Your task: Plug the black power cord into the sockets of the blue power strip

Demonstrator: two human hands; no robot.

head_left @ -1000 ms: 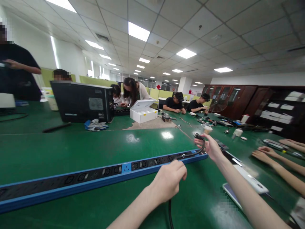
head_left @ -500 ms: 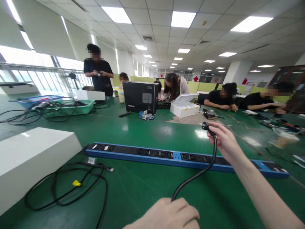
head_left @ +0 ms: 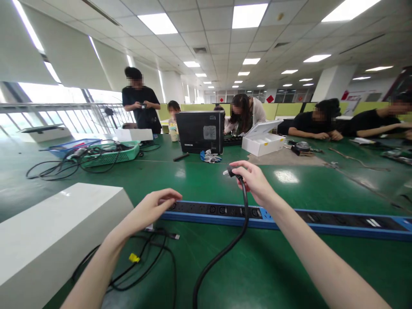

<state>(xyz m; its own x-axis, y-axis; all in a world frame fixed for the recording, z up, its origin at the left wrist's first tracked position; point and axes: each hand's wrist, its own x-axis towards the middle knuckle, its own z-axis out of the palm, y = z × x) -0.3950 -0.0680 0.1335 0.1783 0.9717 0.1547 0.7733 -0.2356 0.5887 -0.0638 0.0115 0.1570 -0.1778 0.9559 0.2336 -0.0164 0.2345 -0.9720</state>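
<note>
My right hand point(head_left: 255, 182) is closed round a black power plug point(head_left: 229, 172), held in the air above a long blue power strip point(head_left: 322, 221) that lies across the green table point(head_left: 199, 180). The plug's black cable point(head_left: 222, 253) hangs down and runs toward me over the strip. My left hand point(head_left: 151, 209) reaches to the strip's left end, fingers together and fingertips touching it, with nothing visible in them. Below it lies a coil of thin black cable with a yellow tag point(head_left: 134, 258).
A white box point(head_left: 48, 231) stands at near left. Further back are a green basket of cables point(head_left: 109, 153), a black computer case point(head_left: 200, 132) and an open white box point(head_left: 262, 141). Several people sit or stand along the table's far side.
The view has swung left along the strip. My right hand carried the plug leftward. My left hand let go of the cable and moved up to the strip's left end.
</note>
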